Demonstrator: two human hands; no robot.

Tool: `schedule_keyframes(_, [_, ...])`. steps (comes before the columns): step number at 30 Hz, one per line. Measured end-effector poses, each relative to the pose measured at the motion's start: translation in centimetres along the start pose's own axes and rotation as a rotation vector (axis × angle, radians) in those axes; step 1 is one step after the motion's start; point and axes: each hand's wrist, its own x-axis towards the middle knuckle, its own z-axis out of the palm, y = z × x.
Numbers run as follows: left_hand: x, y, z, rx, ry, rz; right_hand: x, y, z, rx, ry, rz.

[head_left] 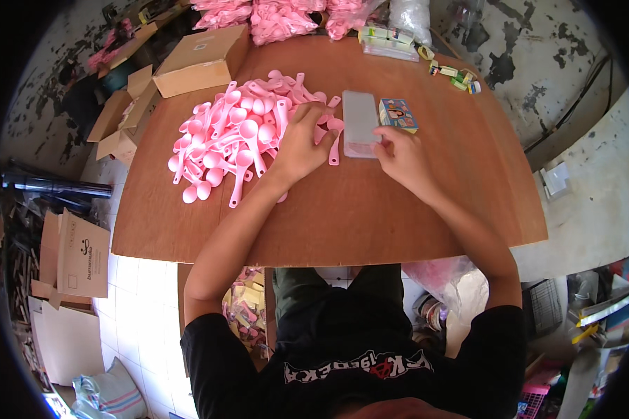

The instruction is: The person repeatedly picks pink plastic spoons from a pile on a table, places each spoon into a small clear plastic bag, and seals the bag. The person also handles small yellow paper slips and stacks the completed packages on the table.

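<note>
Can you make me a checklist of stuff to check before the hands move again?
1. Left hand close to the pink spoon pile: ok, it is at the pile's right side.
2. Left hand gripping a spoon: cannot tell, its fingers block the view.
3. Right hand near the flat translucent stack: ok, its fingertips are at the right edge.
4. Right hand pinching the stack: cannot tell, the contact is too small to see.
5. Spoons lined up neatly: not ok, they lie jumbled.

Lettering (pixel 356 368) across black shirt (pixel 356 334); dark print (pixel 87 255) on carton (pixel 72 271).
</note>
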Motion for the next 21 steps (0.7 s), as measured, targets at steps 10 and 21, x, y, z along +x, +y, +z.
schedule_keyframes(10, [-2.3, -1.7, 1.4, 0.202, -0.044, 0.150, 1.8, -0.6, 2.9, -0.352, 0.178, -0.287])
schedule_keyframes(21, [-1.3, -1.4, 1.1, -0.220, -0.097, -0.082, 4.2, 3.6, -3.1, -0.457, 0.191, -0.592])
